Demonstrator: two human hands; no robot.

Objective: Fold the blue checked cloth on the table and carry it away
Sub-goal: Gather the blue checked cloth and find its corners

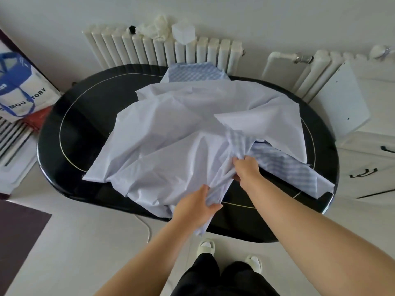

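- The crumpled blue checked cloth point(171, 129) covers most of the black oval table point(70, 129), from its far edge to its near edge.
- The table's left end lies bare, as does a strip at its near-right edge.
- Radiators point(149, 50) stand close behind the far edge.
- A white cabinet point(367, 167) crowds the right end.
- A tote bag point(19, 86) sits off the far-left corner.
- Floor at the near edge is open.

You face a black oval table point(70, 133) on a pale floor point(85, 242). Behind the table, white radiators point(149, 50) line the white wall point(277, 18). Right of the table stands a white drawer cabinet point(367, 167); left of it, a tote bag point(19, 86).
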